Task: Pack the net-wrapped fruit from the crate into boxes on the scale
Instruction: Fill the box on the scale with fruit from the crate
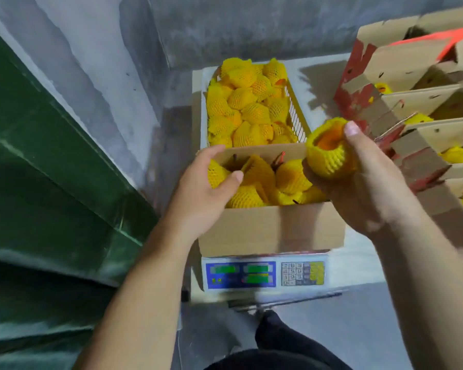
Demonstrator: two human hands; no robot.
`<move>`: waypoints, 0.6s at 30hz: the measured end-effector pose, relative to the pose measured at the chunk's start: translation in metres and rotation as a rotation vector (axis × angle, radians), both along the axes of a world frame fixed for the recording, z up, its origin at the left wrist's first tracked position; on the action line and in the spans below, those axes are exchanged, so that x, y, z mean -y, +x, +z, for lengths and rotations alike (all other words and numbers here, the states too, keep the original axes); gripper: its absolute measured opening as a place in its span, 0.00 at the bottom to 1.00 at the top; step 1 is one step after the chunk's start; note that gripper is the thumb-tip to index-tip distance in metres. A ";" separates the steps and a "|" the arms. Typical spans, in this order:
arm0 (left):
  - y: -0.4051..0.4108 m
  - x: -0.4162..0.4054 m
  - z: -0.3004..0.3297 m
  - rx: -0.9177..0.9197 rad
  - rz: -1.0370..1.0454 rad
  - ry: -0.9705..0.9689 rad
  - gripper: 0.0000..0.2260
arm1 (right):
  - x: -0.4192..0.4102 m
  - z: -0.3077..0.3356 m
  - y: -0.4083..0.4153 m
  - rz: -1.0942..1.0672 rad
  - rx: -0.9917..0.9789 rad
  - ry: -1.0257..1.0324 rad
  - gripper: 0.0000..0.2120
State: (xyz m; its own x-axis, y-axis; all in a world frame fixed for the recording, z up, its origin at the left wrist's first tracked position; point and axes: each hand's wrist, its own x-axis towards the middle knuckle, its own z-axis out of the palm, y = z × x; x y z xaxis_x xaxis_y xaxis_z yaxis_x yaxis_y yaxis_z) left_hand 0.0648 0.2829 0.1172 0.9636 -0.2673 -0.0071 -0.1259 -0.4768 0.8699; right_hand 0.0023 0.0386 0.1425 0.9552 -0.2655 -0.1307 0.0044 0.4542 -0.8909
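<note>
Your right hand (358,180), right of centre in the frame, has its fingers curled round one netted fruit (329,149), thumb on top, the net's open end facing you with orange skin showing inside. It hangs just above the right end of the box (270,228). Your left hand (206,188) reaches into the box's left end, fingers loosely bent over a fruit there; whether it actually grips that one or only steadies it is hard to tell through the blur.

The box sits on the scale (265,273) at lower centre and already holds several wrapped fruit. Beyond it, at upper centre, the crate (296,113) is heaped with more. Stacked cartons (417,102) stand at the right edge, some with fruit inside.

You seem to be mid-pack: one fruit about to go in. The next move calls for lowering it into a gap at the right side, then reading the scale, whose digits are too blurred to read here.
</note>
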 end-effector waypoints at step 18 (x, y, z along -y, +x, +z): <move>-0.077 -0.074 0.025 -0.033 -0.164 -0.551 0.37 | -0.112 0.038 -0.056 0.368 0.154 -0.506 0.31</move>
